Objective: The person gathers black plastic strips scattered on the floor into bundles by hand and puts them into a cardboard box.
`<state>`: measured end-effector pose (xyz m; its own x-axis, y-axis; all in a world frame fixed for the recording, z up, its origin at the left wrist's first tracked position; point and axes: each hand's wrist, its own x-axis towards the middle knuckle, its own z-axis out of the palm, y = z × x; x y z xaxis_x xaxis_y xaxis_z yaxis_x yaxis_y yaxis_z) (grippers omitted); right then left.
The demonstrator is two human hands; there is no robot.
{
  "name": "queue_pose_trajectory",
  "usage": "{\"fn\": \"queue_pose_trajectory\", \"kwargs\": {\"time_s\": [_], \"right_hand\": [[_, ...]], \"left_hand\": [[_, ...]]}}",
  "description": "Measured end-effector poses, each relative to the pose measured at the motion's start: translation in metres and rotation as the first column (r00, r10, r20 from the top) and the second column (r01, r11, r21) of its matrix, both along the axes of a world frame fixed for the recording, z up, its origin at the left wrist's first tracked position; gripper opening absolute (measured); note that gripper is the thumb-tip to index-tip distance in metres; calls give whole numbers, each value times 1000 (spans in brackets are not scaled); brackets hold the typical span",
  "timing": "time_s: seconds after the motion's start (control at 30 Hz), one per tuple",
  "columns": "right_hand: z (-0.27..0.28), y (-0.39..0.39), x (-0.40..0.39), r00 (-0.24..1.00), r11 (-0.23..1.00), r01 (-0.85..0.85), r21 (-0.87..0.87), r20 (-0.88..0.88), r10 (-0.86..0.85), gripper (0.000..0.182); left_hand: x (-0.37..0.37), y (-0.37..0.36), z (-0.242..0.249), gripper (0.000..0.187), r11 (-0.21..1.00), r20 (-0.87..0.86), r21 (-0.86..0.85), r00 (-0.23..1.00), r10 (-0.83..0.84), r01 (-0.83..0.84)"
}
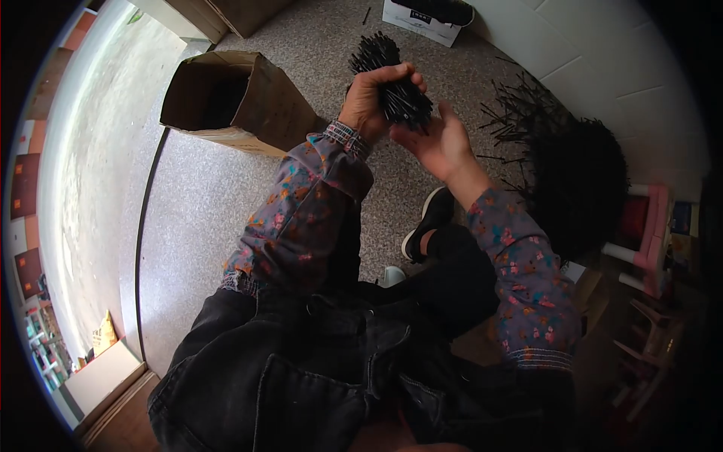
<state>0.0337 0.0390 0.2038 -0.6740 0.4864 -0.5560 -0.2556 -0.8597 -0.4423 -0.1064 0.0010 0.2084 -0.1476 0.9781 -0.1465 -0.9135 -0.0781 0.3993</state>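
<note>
My left hand (367,99) is wrapped around the middle of a thick bundle of thin black sticks (403,102), thumb across the top. The bundle's ends stick out on both sides of the fist, one toward the far wall and one toward my right hand. My right hand (440,147) is open, palm turned up, its fingertips right at the bundle's near end. To the right, a large dark heap of similar black sticks (576,177) stands against the wall, with loose ones poking out at its far side.
An open cardboard box (275,105) stands on the speckled floor (203,196) to the left. A white box (425,26) with a black top sits at the far wall. A pink and white stool (651,233) is at the right, beyond the heap.
</note>
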Motion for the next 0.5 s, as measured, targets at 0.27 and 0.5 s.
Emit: {"fn": "queue_pose_trajectory", "kwargs": {"time_s": [0.27,0.5], "right_hand": [[9,18,-2,981,980,188,68,-67,-184,55],[15,9,-9,968,968,252,16,15,-252,49]], "left_hand": [[20,3,9,16,981,-309,-87,941,138,-172],[40,7,11,13,947,-562,-18,786,257,-322]]}}
